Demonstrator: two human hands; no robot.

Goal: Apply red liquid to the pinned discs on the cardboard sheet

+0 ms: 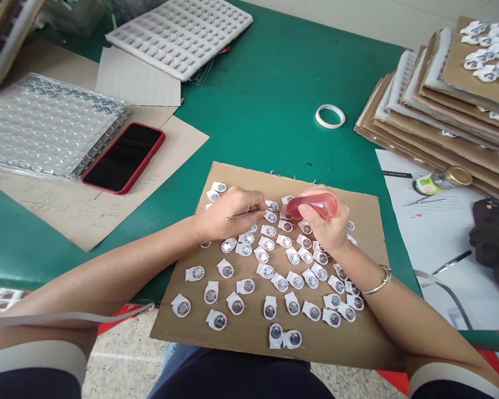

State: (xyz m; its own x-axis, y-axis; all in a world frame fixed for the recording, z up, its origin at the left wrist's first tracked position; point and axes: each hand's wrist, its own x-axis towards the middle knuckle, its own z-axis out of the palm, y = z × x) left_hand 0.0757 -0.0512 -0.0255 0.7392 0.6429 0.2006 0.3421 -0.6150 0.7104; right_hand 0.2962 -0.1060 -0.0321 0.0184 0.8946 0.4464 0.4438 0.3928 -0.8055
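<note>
A brown cardboard sheet (233,338) lies in front of me, bearing several small round metallic parts (181,305) on white tabs. My left hand (233,213) is closed round a thin metal tool (244,214), whose tip points right among the parts near the sheet's far edge. In my right hand (327,224) is a red squeeze bottle (316,205), its nozzle directed left toward the same parts. The two hands are close together but apart. Whether the tool or nozzle touches a part is too small to tell.
Stacked cardboard and foam trays (424,122) stand at the right, by a small glass bottle (436,182) on white paper (416,233). A tape roll (330,117) lies beyond the sheet. At left are a phone (125,158), a clear plastic tray (45,127) and a white foam tray (183,33).
</note>
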